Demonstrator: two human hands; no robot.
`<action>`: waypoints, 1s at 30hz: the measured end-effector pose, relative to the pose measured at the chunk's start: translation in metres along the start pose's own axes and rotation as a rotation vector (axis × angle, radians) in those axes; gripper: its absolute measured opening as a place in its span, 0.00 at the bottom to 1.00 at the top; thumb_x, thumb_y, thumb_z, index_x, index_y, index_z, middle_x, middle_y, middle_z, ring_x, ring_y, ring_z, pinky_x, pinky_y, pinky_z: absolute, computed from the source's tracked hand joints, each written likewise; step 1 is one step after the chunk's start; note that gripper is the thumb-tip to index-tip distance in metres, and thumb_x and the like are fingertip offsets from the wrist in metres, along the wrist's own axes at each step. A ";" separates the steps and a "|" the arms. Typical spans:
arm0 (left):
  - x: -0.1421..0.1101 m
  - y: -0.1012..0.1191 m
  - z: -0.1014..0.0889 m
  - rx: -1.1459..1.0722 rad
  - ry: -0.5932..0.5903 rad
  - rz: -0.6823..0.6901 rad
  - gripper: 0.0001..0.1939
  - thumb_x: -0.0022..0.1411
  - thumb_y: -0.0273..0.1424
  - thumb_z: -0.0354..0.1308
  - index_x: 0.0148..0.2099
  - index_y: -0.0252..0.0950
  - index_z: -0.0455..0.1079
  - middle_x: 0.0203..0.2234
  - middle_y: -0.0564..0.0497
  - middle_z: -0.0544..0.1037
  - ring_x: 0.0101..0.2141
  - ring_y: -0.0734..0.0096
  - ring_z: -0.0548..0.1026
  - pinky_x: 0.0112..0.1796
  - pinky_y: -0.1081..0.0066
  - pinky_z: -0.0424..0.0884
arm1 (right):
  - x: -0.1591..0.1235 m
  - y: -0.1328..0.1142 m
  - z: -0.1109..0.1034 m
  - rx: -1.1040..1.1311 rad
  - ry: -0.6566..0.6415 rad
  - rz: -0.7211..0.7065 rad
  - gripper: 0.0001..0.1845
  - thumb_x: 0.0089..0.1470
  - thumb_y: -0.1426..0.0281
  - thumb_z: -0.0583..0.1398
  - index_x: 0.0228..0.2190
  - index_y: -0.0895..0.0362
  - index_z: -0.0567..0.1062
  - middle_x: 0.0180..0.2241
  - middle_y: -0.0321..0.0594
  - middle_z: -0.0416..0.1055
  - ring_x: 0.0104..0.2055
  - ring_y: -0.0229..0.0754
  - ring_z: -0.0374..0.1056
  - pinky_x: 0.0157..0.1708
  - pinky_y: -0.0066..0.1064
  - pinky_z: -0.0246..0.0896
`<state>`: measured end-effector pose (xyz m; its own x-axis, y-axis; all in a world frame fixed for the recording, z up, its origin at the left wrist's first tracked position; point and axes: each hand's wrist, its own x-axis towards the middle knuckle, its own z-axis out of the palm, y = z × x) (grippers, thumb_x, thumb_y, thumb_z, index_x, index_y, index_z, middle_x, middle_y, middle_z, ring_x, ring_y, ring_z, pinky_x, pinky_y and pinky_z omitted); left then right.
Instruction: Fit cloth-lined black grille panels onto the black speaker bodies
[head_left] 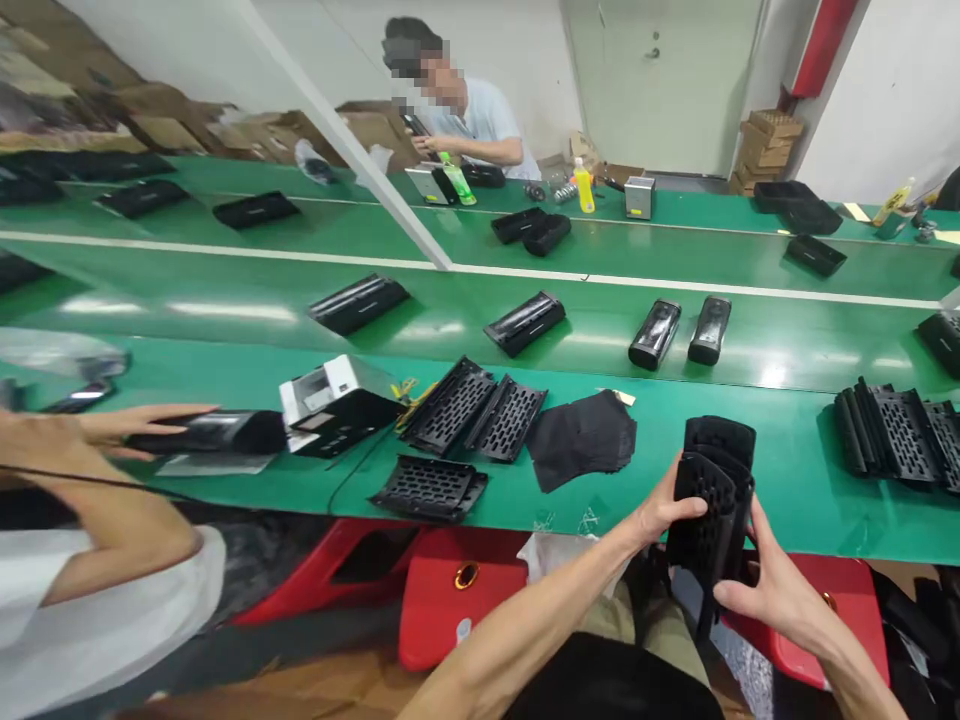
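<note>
My left hand point(664, 510) and my right hand point(772, 590) grip several nested black plastic shells point(709, 530), held upright at the table's front edge. Rows of slots run through the shell facing me. My left thumb lies over that face, while the right fingers wrap around the far side. To the left, a pile of dark cloth-like sheets point(585, 438) lies flat. Beyond it are more slotted black shells point(450, 410), with another small stack point(431, 488) nearer the edge. At the far right stands one more group of slotted shells point(896, 435).
A co-worker's hand point(150, 425) rests on a black housing point(225, 432) at the left, beside a white-and-black box point(337, 400). Finished-looking black housings point(654, 333) sit on the green belt point(592, 345) behind. Another person point(480, 125) works across. Red stools point(465, 590) stand below.
</note>
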<state>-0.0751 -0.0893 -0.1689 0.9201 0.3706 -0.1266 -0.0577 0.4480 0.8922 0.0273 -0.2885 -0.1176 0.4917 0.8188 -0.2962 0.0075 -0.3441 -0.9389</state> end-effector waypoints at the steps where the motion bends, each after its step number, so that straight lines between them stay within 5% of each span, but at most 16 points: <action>1: 0.011 0.002 0.003 0.019 -0.064 0.032 0.57 0.49 0.50 0.76 0.73 0.36 0.59 0.63 0.37 0.74 0.63 0.37 0.70 0.64 0.44 0.64 | -0.001 -0.001 -0.007 0.049 -0.043 0.055 0.64 0.50 0.58 0.71 0.76 0.51 0.45 0.69 0.57 0.62 0.68 0.58 0.65 0.64 0.56 0.61; 5: 0.028 -0.006 0.008 0.045 -0.286 0.070 0.62 0.54 0.50 0.75 0.79 0.39 0.46 0.70 0.38 0.65 0.69 0.37 0.63 0.68 0.43 0.59 | -0.018 0.013 0.000 0.218 -0.031 0.173 0.66 0.47 0.58 0.73 0.75 0.54 0.45 0.66 0.56 0.66 0.65 0.56 0.67 0.65 0.54 0.60; 9: 0.018 -0.036 -0.001 0.186 -0.390 0.050 0.65 0.56 0.53 0.73 0.81 0.37 0.39 0.75 0.34 0.55 0.73 0.35 0.55 0.71 0.40 0.51 | -0.042 0.052 0.043 0.163 0.276 0.187 0.56 0.44 0.52 0.71 0.69 0.56 0.61 0.58 0.56 0.73 0.63 0.59 0.70 0.63 0.54 0.63; 12: 0.023 -0.056 -0.010 0.375 -0.397 0.135 0.67 0.56 0.54 0.72 0.81 0.34 0.36 0.75 0.30 0.50 0.73 0.32 0.53 0.71 0.37 0.49 | -0.043 0.075 0.051 0.016 0.413 0.253 0.43 0.45 0.52 0.68 0.60 0.57 0.72 0.50 0.53 0.78 0.54 0.60 0.75 0.58 0.55 0.68; 17: 0.088 -0.062 0.000 0.617 -0.395 0.473 0.70 0.51 0.54 0.74 0.80 0.33 0.37 0.73 0.27 0.54 0.72 0.31 0.55 0.71 0.39 0.51 | -0.003 0.085 -0.020 -0.239 0.401 0.003 0.28 0.48 0.53 0.66 0.47 0.57 0.79 0.47 0.52 0.79 0.54 0.61 0.75 0.59 0.58 0.67; 22: 0.166 -0.073 0.014 0.758 -0.364 0.532 0.78 0.40 0.61 0.76 0.80 0.32 0.42 0.71 0.26 0.57 0.72 0.30 0.56 0.71 0.41 0.53 | 0.067 0.096 -0.102 -0.344 0.256 -0.198 0.22 0.51 0.53 0.66 0.41 0.55 0.80 0.44 0.50 0.79 0.49 0.62 0.76 0.55 0.61 0.69; 27: 0.184 -0.098 0.001 0.790 -0.331 0.445 0.80 0.35 0.62 0.78 0.79 0.32 0.44 0.72 0.25 0.54 0.73 0.29 0.53 0.71 0.40 0.50 | 0.100 0.119 -0.127 -0.311 0.181 -0.212 0.26 0.53 0.51 0.66 0.47 0.55 0.78 0.49 0.52 0.76 0.56 0.62 0.73 0.61 0.62 0.64; 30: 0.176 -0.104 -0.013 0.749 -0.307 0.404 0.78 0.34 0.60 0.79 0.79 0.33 0.48 0.73 0.24 0.53 0.73 0.27 0.52 0.70 0.38 0.53 | 0.104 0.124 -0.123 -0.285 0.186 -0.181 0.47 0.50 0.47 0.68 0.62 0.61 0.67 0.63 0.62 0.65 0.67 0.64 0.63 0.66 0.61 0.57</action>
<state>0.0878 -0.0600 -0.2895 0.9534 0.1038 0.2832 -0.2304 -0.3556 0.9058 0.1864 -0.3025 -0.2433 0.6098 0.7896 -0.0684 0.3378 -0.3370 -0.8788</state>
